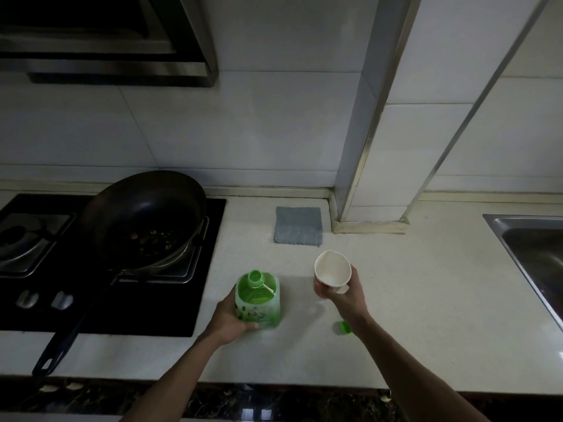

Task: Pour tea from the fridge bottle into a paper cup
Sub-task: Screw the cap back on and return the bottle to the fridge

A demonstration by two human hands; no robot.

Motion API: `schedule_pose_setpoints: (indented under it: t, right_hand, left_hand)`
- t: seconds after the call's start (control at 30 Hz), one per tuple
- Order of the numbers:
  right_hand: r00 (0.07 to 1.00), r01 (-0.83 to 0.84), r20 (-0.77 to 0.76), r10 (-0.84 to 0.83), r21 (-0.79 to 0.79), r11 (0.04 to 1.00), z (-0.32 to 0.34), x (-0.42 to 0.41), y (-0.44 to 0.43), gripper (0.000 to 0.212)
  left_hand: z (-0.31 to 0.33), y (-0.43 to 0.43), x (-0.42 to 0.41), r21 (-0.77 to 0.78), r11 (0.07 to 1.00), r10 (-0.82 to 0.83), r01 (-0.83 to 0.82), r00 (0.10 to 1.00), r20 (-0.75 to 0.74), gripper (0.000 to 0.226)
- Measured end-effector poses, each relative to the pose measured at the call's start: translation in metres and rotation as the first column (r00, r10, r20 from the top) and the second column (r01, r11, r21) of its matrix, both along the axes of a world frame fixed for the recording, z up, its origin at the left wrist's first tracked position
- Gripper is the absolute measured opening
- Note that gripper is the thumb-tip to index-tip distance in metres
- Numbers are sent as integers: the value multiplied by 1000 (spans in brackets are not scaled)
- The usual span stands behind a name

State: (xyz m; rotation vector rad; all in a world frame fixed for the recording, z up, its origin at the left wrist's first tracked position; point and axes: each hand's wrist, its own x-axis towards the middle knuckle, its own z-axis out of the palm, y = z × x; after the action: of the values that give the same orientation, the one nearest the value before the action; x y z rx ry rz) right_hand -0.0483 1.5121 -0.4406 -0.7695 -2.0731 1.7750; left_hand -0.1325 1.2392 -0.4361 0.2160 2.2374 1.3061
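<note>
Green plastic marks the one bottle (258, 300), which is stood upright on the pale countertop (396, 315), near its front edge and just beside the right edge of the black hob (128, 309). A label is carried on the bottle's side, but its writing is too blurred to be read. Its mouth is uncapped, and its lower body is gripped by the left hand (231, 318), whose fingers are curled round it. One paper cup (332, 271), white inside and reddish outside, is held by the right hand (344, 295) to the right of the bottle, apart from it, with its rim tilted and squeezed slightly out of round; whether its base touches the countertop cannot be told. One green cap (345, 327) is laid on the countertop, partly hidden by the right wrist. One grey cloth (298, 226) is laid flat toward the back edge, by the foot of the tiled column. One dark pan (143, 217) is set on the hob, its long handle pointed toward the front edge, and two silver knobs (62, 300) are counted there. A steel sink (530, 239) is cut off at the right edge.
</note>
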Motion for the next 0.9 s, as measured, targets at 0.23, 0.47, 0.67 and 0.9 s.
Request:
schedule_pose_setpoints:
  t: [0.23,0.47,0.67,0.9]
  right_hand:
    - [1000,6,-8,-6,20,1000,-8,0,4,74]
    - [1000,-24,-5,25,58,998,-8,9,6,75]
    - [1000,-21,12,20,89,996,-15,16,3,77]
    - [999,-36,24,34,90,995,-15,18,3,80]
  left_hand:
    - [-3,-1,-1,3,1000,-6,6,1000,4,79]
    - [-6,-1,-2,-2,1000,-8,8,1000,-4,80]
    - [-9,-1,-1,-18,1000,-25,24,999,-21,82]
    - [-9,1,0,-45,998,-34,33,999,-26,78]
